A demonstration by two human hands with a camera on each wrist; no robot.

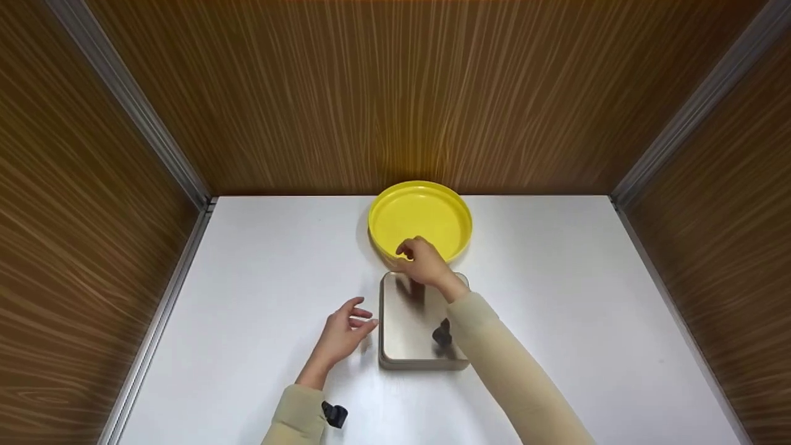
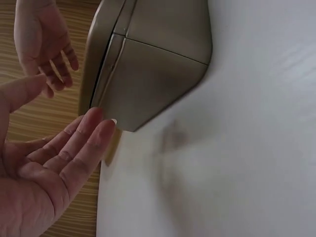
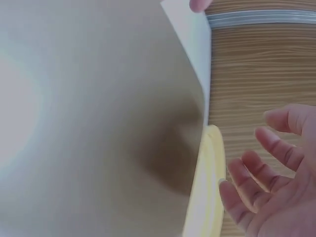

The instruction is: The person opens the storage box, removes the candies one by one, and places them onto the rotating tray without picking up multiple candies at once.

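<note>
R arm (image 1: 519,371) slants over tin (image 1: 408,337) w/ L hand (image 1: 343,334) beside it.

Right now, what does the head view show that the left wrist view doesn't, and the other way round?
Head only: the inside of the yellow dish, the flat top of the metal tin and both tan sleeves. Left wrist only: the thin seam on the tin's side wall. Both: the tin, left hand, right hand, white table and woodgrain panels.

My left hand (image 1: 343,334): fingers relaxed, thumb apart | my right hand (image 1: 424,262): farther forward, fingers loosely bent | my right arm (image 1: 519,371): slants forward and left
</note>
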